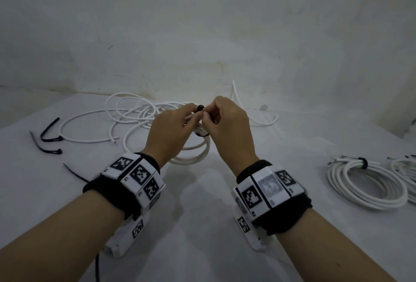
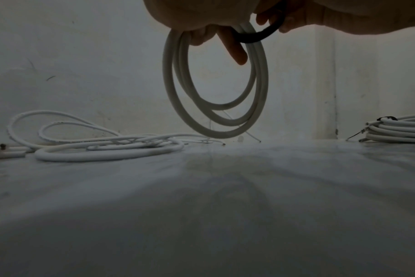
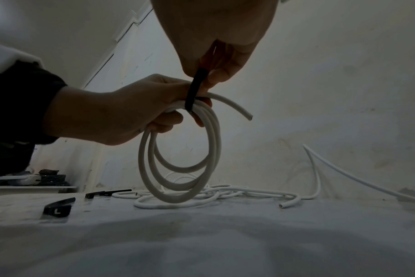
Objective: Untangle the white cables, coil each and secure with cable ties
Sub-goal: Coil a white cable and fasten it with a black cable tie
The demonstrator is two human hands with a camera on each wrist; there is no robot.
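A small coil of white cable (image 1: 195, 155) (image 2: 216, 112) (image 3: 180, 178) hangs upright above the table, gripped at its top by my left hand (image 1: 173, 128) (image 3: 121, 112). A black cable tie (image 1: 201, 110) (image 2: 261, 35) (image 3: 195, 88) loops around the coil's top strands. My right hand (image 1: 227, 122) (image 3: 216, 43) pinches the tie's upper end just above the coil. The coil's free end (image 3: 246, 117) sticks out to the right. A loose tangle of white cable (image 1: 135, 115) (image 2: 102, 148) (image 3: 225, 195) lies on the table behind the hands.
Spare black cable ties (image 1: 50, 134) (image 3: 58, 208) lie at the table's left. Two tied white coils (image 1: 367, 182) (image 2: 400, 131) rest at the right edge. A white wall (image 1: 202, 34) rises right behind the table (image 1: 202, 225).
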